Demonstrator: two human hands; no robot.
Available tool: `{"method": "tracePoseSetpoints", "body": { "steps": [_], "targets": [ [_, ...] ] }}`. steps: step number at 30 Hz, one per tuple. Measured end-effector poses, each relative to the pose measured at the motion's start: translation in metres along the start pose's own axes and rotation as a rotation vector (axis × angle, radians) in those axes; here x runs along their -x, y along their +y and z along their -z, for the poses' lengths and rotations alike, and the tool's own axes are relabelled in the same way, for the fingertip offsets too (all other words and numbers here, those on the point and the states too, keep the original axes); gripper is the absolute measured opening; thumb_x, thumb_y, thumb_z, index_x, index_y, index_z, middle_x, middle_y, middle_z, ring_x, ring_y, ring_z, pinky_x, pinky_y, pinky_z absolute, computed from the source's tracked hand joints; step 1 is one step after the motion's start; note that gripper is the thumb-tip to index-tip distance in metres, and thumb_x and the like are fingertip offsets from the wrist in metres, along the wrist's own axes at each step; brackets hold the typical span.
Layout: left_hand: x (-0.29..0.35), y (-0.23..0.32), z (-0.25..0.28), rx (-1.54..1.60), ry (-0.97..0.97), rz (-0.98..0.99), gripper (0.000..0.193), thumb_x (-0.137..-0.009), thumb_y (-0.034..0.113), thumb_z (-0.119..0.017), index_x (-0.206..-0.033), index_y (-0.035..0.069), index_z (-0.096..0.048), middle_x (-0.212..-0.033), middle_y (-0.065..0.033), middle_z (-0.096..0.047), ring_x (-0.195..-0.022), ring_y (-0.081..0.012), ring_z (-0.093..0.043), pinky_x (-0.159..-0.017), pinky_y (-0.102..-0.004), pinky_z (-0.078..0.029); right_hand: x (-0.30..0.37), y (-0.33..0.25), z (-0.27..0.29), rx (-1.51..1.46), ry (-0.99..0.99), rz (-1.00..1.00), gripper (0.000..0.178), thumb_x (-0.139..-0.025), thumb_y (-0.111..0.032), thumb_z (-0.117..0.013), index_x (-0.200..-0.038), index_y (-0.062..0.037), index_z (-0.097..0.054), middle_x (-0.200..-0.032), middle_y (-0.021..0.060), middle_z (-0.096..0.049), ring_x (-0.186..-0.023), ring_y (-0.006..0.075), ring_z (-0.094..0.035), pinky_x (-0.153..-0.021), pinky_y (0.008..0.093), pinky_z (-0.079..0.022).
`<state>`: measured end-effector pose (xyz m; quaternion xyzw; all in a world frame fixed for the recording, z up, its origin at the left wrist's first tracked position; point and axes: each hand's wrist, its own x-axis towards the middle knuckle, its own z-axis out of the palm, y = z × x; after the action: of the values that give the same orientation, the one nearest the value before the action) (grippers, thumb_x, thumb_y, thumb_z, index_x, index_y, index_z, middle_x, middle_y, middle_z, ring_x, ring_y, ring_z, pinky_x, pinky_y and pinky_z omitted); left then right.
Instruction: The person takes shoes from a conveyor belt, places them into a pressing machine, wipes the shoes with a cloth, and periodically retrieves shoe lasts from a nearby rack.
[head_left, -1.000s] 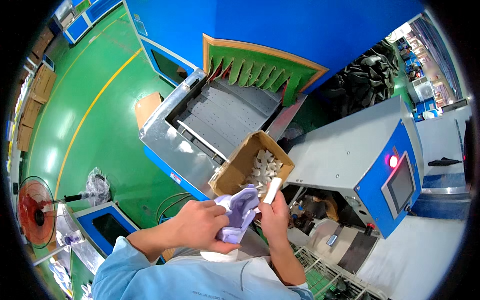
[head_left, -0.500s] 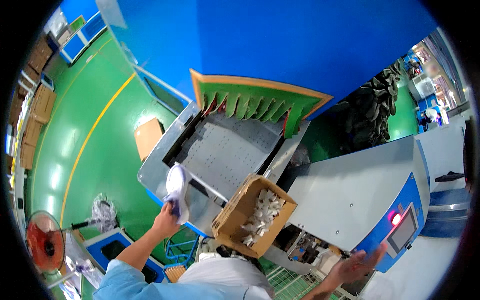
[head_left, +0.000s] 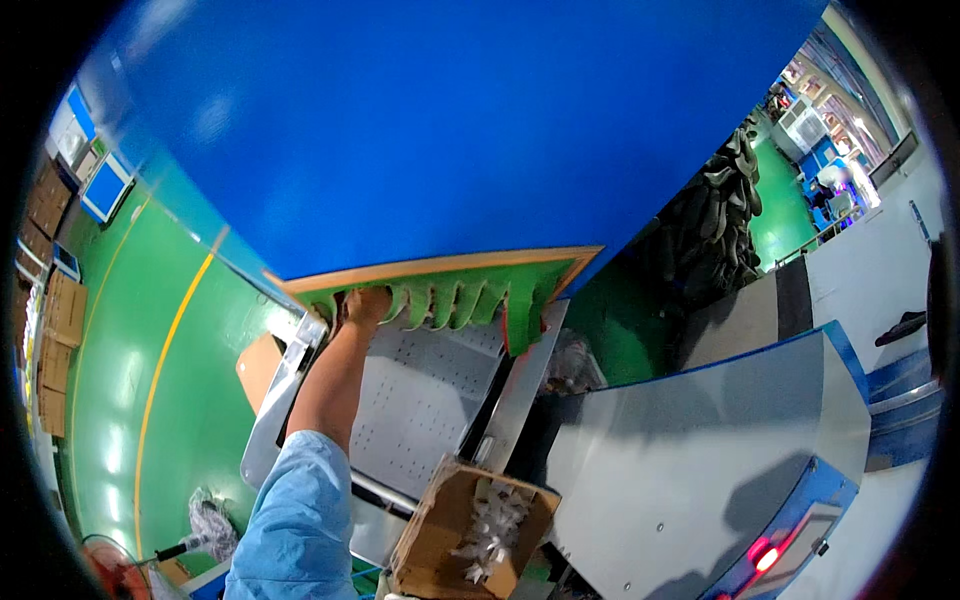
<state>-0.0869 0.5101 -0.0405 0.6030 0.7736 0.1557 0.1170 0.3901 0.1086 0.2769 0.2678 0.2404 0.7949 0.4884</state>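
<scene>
Left hand [head_left: 366, 303] stretched forward into a fringed green curtain [head_left: 450, 303], touching the strips, with fingers hidden among them; impossible to tell whether open, closed or gripping anything. Right hand outside the view, state likewise impossible to tell. Back from the left hand toward the wearer, a bare forearm [head_left: 335, 375] and a light blue sleeve [head_left: 295, 515]. Just below the hand and to its right, a grey bed [head_left: 420, 400] dotted with small holes, reaching under the curtain. Close above the hand, a tan border [head_left: 430, 268] along the top of the curtain. Well below the hand and to its right, an open cardboard box [head_left: 430, 550] with small white pieces [head_left: 497, 515] heaped inside. Left of the hand, past a metal surround [head_left: 270, 425], a flat piece of cardboard [head_left: 260, 370]. Well to the right, a grey machine housing [head_left: 690, 440] with a glowing red light [head_left: 768, 558]. Above the hand, a broad blue panel [head_left: 400, 130]. Farther off, green floor [head_left: 115, 400] to the left, with stacked cartons [head_left: 62, 315] beyond; up and right, a dark heap of flat, curved pieces [head_left: 715, 210].
</scene>
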Motion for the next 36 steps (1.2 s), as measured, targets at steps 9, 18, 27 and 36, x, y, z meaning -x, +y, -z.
{"method": "tracePoseSetpoints", "body": {
  "steps": [9,18,27,36],
  "targets": [
    [0.009,0.017,-0.061,0.449,0.174,0.153,0.040,-0.087,0.021,-0.061,-0.122,0.002,-0.055,-0.123,-0.0207,-0.057,-0.110,-0.0391,-0.054,-0.092,-0.0430,-0.044,0.030,0.012,-0.008,-1.705,-0.212,-0.453,0.052,-0.094,-0.030,-0.056,-0.134,0.0004,-0.041,-0.134,0.0267,-0.047,-0.117,0.0409,-0.054,-0.094,0.0556,-0.046],
    [0.110,-0.005,-0.062,0.516,0.204,0.160,0.054,-0.072,0.023,-0.074,-0.118,0.001,-0.055,-0.101,-0.0172,-0.067,-0.088,-0.0349,-0.064,-0.077,-0.0427,-0.050,0.032,0.014,0.018,-2.096,-0.184,-0.742,0.051,-0.092,-0.020,-0.060,-0.135,0.0009,-0.043,-0.134,0.0275,-0.047,-0.122,0.0421,-0.049,-0.098,0.0555,-0.043],
    [0.260,0.066,0.108,1.825,-0.550,0.297,0.056,-0.090,0.038,-0.054,-0.132,0.000,-0.048,-0.121,-0.0133,-0.060,-0.108,-0.0305,-0.060,-0.093,-0.0422,-0.047,0.011,0.041,0.052,-2.332,-0.145,-1.314,0.037,-0.085,-0.014,-0.056,-0.118,0.0014,-0.054,-0.127,0.0227,-0.054,-0.120,0.0411,-0.050,-0.100,0.0535,-0.037],
    [0.468,0.138,0.196,1.819,-0.725,-0.171,0.072,-0.080,0.036,-0.072,-0.136,0.000,-0.044,-0.125,-0.0139,-0.058,-0.111,-0.0267,-0.059,-0.095,-0.0434,-0.048,0.035,0.075,0.099,-3.965,0.066,-0.769,0.132,-0.070,-0.019,-0.086,-0.151,-0.0132,0.019,-0.152,0.0168,-0.022,-0.137,0.0310,-0.029,-0.112,0.0419,-0.024]
  ]
}}
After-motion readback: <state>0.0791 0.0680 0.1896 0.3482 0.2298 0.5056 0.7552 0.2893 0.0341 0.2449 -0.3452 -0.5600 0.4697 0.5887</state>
